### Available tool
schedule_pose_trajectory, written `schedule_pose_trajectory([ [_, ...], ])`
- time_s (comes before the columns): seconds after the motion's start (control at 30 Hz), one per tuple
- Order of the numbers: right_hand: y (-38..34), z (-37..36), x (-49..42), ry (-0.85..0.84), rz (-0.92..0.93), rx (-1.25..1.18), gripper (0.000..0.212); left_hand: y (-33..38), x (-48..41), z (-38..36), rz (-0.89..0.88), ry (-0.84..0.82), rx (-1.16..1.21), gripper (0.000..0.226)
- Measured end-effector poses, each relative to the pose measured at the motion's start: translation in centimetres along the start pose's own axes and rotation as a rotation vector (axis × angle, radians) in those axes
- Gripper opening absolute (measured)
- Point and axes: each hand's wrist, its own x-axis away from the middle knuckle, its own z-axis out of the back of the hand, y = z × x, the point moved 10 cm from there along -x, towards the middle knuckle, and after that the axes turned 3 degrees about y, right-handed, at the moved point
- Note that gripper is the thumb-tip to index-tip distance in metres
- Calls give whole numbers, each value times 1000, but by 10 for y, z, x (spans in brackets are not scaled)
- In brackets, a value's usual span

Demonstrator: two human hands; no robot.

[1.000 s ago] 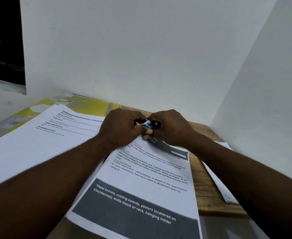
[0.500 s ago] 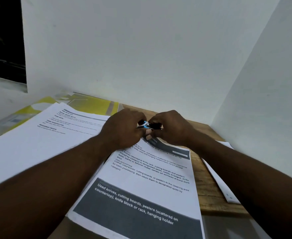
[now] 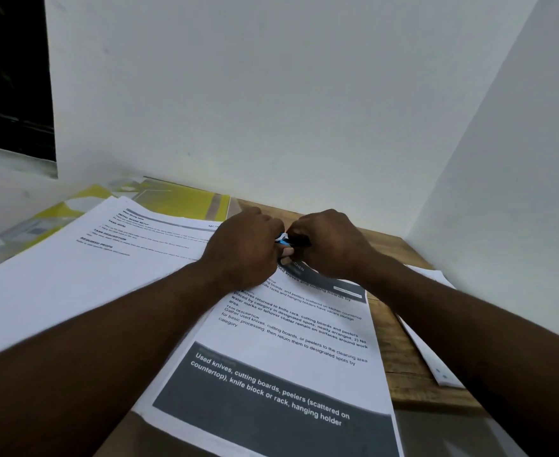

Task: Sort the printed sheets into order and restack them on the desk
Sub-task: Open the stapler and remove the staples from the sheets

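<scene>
While fist-to-fist, hands (image 3: 243, 249) (image 3: 332, 244) round blue item (image 3: 283, 238)

- Centre sheet (image 3: 288, 341), dark band: "Used knives, cutting boards, peelers (scattered on countertop), knife block or rack, hanging holder".
- Same sheet, heading: "TASK DESCRIPTION".
- Left sheet (image 3: 90, 268), headings: "TASK GOAL", "TASK DESCRIPTION", "REQUIRED PROPS"; its smaller print is unreadable.

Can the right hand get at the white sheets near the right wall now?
Probably yes: the white sheets lie just beside the forearm, though the right hand must first release the small black-and-blue object.
</scene>
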Motion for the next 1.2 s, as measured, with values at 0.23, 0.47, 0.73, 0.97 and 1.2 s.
schedule_pose_trajectory([
  [0.23, 1, 0, 2, 28, -50, 0, 12, -10, -3, -7, 32, -9, -30, 33],
  [0.47, 8, -9, 2, -94, -62, -3, 9, -20, -2, -16, 59, -88, 140, 37],
  [0.73, -6, 13, 13, 202, 102, 85, 27, -40, 2, -21, 263, -129, 387, 45],
  [0.97, -10, 12, 16, 212, 78, 40, 32, -36, 2, -14, 298, -112, 523, 37],
  [1.2, -16, 11, 15, 164, 84, 87, 49, -39, 2, -15, 321, -118, 460, 20],
])
